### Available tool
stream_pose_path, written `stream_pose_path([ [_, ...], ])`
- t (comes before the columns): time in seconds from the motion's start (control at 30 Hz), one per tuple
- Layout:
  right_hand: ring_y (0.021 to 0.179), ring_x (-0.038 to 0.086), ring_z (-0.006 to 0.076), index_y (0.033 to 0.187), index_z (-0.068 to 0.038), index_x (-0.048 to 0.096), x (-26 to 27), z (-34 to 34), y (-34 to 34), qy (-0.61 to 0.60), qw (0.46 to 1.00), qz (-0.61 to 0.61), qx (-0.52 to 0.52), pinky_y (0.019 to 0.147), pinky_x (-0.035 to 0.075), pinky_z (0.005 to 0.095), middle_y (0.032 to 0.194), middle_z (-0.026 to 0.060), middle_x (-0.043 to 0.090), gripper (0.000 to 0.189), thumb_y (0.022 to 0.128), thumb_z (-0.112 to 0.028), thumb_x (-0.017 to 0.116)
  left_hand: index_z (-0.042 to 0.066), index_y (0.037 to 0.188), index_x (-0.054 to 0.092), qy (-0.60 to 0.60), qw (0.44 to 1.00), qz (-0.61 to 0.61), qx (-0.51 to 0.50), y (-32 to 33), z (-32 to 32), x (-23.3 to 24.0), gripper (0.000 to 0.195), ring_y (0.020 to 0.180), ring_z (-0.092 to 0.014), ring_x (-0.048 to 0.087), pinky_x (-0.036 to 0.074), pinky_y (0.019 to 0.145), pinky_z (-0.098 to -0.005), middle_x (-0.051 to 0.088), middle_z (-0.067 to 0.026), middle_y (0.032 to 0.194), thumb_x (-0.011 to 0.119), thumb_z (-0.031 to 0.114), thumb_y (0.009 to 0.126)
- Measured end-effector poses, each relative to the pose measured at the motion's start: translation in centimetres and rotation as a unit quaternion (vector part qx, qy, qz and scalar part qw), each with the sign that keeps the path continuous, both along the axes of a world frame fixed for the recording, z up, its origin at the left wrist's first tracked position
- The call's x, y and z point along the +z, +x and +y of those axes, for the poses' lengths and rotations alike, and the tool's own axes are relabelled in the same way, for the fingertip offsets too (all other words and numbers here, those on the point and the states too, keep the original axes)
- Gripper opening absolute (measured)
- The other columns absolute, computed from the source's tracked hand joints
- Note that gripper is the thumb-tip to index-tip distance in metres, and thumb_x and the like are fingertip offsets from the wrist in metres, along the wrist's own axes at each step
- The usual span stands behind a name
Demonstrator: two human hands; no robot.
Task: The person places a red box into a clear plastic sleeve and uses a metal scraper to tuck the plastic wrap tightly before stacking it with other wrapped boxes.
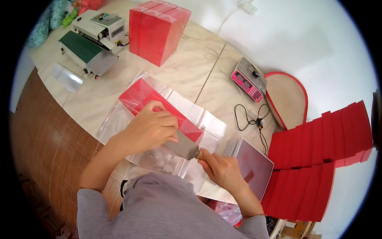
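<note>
A red box (162, 103), partly inside clear plastic film (119, 119), lies slantwise on the marble-patterned table before me. My right hand (219, 168) grips the short wooden handle of a wide metal blade, which looks like a cleaver or scraper (183, 145). The blade points left along the near side of the box. My left hand (155, 127) rests over the box and film, its fingers bent, with the fingertips at the blade's far part; whether it pinches the film or the blade is not clear.
A band sealing machine (98, 35) and wrapped red boxes (155, 33) stand at the back. A pink-fronted digital scale (247, 80) and black cable (259, 121) lie to the right. Beyond a white-edged box (253, 167), tall stacks of red boxes (301, 149) rise at the table's right side.
</note>
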State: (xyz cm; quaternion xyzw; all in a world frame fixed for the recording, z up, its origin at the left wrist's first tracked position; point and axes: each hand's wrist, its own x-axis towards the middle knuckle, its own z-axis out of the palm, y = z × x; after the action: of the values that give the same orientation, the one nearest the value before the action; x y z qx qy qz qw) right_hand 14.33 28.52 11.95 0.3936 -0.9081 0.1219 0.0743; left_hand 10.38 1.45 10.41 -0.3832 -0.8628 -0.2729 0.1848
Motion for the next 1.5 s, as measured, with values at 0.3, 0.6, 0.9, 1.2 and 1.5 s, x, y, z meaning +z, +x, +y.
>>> stream_pose_path([
  [0.3, 0.05, 0.06, 0.0189, 0.109, -0.005, 0.068, 1.0, 4.9, 2.3, -0.066, 0.988, -0.09, -0.108, 0.045, 0.045, 0.0321, 0.069, 0.0053, 0.064, 0.028, 0.083, -0.014, 0.072, 0.012, 0.074, 0.063, 0.05, 0.996, -0.073, -0.033, -2.1, 0.6, -1.3, 0.022, 0.083, -0.016, 0.058, 0.038, 0.092, -0.0392, 0.059, 0.0016, 0.079, 0.072, 0.031, 0.08],
  [0.6, 0.052, 0.06, 0.0214, 0.105, -0.004, 0.068, 0.7, 3.7, 3.3, -0.117, 0.981, -0.128, -0.085, 0.047, 0.046, 0.0319, 0.072, 0.0073, 0.065, 0.024, 0.083, -0.012, 0.072, 0.01, 0.081, 0.058, 0.015, 0.994, -0.102, -0.04, -4.6, 1.2, -3.2, 0.027, 0.09, -0.018, 0.059, 0.033, 0.107, -0.0482, 0.061, 0.0003, 0.092, 0.069, 0.034, 0.083],
  [0.9, 0.048, 0.056, 0.0221, 0.105, -0.006, 0.066, 0.5, -0.3, 1.8, -0.045, 0.994, -0.095, -0.032, 0.044, 0.042, 0.0346, 0.061, 0.0047, 0.055, 0.023, 0.085, -0.017, 0.071, 0.009, 0.081, 0.057, 0.005, 0.989, -0.137, -0.055, -4.5, 0.9, -3.0, 0.027, 0.094, -0.018, 0.059, 0.033, 0.106, -0.0472, 0.063, 0.0001, 0.096, 0.069, 0.034, 0.083],
  [1.2, 0.053, 0.061, 0.0245, 0.101, -0.008, 0.065, 1.6, -0.9, 1.5, -0.018, 0.99, -0.118, -0.075, 0.044, 0.044, 0.0353, 0.068, 0.006, 0.063, 0.016, 0.087, -0.016, 0.068, 0.007, 0.09, 0.063, 0.193, 0.959, -0.058, 0.199, -3.7, -2.2, -3.5, 0.011, 0.103, -0.024, 0.058, 0.033, 0.105, -0.0423, 0.065, -0.0072, 0.105, 0.06, 0.018, 0.091],
  [1.5, 0.048, 0.058, 0.024, 0.098, -0.01, 0.063, 1.2, 0.9, 3.4, -0.021, 0.987, -0.121, -0.107, 0.041, 0.042, 0.036, 0.063, 0.0054, 0.058, 0.012, 0.089, -0.019, 0.065, 0.001, 0.125, 0.053, 0.443, 0.819, -0.115, 0.345, -1.4, -5.2, -8.3, 0.037, 0.122, -0.022, 0.049, 0.032, 0.108, -0.0331, 0.056, -0.0119, 0.127, 0.035, 0.028, 0.105],
])
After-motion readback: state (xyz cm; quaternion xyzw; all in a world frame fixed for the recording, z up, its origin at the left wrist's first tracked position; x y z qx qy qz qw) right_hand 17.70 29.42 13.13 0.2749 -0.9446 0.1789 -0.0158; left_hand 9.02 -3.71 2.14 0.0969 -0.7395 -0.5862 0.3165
